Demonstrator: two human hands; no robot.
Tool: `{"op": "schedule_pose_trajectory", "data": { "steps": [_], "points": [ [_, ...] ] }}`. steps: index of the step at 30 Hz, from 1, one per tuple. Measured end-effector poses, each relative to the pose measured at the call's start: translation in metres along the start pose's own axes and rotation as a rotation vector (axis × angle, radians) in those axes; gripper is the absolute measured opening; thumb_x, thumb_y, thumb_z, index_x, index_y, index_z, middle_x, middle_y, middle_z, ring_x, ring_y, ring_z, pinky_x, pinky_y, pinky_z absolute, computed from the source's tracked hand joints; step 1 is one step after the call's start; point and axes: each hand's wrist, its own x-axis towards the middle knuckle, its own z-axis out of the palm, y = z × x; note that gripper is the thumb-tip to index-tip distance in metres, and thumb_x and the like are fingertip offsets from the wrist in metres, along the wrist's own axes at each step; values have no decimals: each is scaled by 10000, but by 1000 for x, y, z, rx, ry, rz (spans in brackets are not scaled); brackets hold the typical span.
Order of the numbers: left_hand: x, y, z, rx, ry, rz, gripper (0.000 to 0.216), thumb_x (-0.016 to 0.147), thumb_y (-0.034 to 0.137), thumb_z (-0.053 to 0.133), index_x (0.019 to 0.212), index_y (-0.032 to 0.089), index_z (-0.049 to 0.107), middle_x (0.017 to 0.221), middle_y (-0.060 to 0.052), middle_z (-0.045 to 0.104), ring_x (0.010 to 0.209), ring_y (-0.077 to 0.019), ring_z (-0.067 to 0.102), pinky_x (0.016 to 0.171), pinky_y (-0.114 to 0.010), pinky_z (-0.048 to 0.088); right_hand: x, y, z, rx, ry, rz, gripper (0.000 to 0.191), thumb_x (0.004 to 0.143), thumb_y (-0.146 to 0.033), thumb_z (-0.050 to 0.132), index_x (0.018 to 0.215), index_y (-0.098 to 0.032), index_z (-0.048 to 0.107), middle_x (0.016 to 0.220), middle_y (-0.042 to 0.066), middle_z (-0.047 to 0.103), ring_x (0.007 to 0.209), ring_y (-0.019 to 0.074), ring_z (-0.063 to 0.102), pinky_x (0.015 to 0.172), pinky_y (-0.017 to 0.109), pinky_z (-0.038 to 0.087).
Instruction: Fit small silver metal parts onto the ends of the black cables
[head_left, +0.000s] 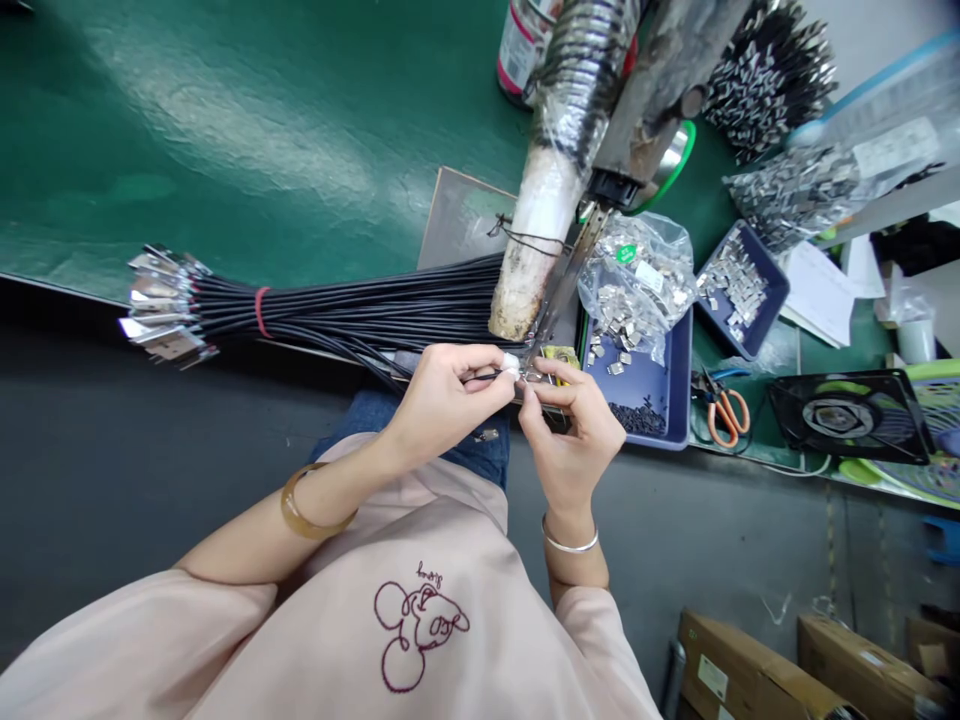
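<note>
My left hand (442, 400) is pinched on the end of a thin black cable (480, 377). My right hand (574, 425) meets it from the right, fingers closed on a small metal shell (534, 378) at the cable's tip. Both hands sit just under the tip of a soldering iron (559, 285) that hangs from a wrapped holder (547, 200). A bundle of black cables (360, 310), tied with a red band and tipped with metal connectors (161, 305), lies across the green table (225, 130) to the left.
A blue tray (675, 390) with small metal shells and a plastic bag (645, 275) of them stands right of my hands. A second blue tray (742, 290), orange-handled scissors (724, 410), a small fan (851, 415) and cardboard boxes (750, 675) lie further right.
</note>
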Motion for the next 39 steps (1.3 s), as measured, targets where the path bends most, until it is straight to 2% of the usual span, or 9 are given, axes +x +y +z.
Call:
{"op": "schedule_pose_trajectory", "data": {
  "steps": [6, 14, 20, 25, 30, 35, 39],
  "points": [
    [-2, 3, -1, 43, -29, -30, 175, 777, 184, 578, 611, 138, 550, 543, 59, 289, 523, -62, 233, 481, -222, 193, -5, 3, -4, 22, -50, 14, 134, 859, -113, 640, 847, -241, 600, 1038, 41, 767, 970, 181, 744, 830, 346, 620],
    [-1, 2, 2, 41, 9, -28, 184, 807, 211, 562, 642, 130, 567, 544, 56, 323, 517, -62, 258, 461, -213, 197, -7, 3, 1, -8, -15, 27, 113, 862, -122, 662, 850, -228, 626, 1022, 39, 761, 931, 171, 744, 776, 314, 632],
    [-3, -1, 0, 27, -5, -4, 161, 803, 189, 583, 658, 120, 600, 563, 46, 357, 538, -64, 293, 483, -208, 229, -6, 3, -1, 113, -54, 191, 73, 875, -171, 668, 824, -215, 639, 1020, 42, 756, 870, 153, 743, 712, 281, 646],
    [-2, -1, 1, 32, 17, 7, 172, 800, 178, 579, 642, 116, 608, 550, 48, 341, 533, -61, 272, 475, -206, 211, -2, 2, -2, 86, -54, 179, 78, 855, -166, 697, 811, -221, 664, 990, 29, 755, 915, 153, 729, 724, 266, 635],
    [-3, -1, 1, 30, 22, -5, 181, 808, 195, 591, 649, 114, 622, 562, 38, 377, 545, -66, 301, 485, -206, 237, 0, 2, -1, 163, -74, 269, 85, 871, -192, 679, 791, -211, 656, 996, 32, 749, 879, 142, 727, 689, 250, 627],
    [-3, 1, -1, 38, 31, 8, 189, 814, 205, 594, 653, 115, 636, 551, 39, 381, 531, -64, 293, 477, -205, 231, 2, 2, -2, 102, -65, 203, 70, 862, -185, 696, 807, -218, 667, 985, 27, 751, 887, 146, 722, 682, 258, 614],
    [-2, 1, -1, 29, 36, 41, 179, 806, 191, 599, 643, 124, 627, 552, 39, 394, 531, -63, 304, 483, -202, 252, 3, 0, -3, 36, -51, 86, 93, 863, -149, 685, 817, -228, 668, 963, 20, 759, 927, 171, 730, 804, 337, 614]
  ]
}}
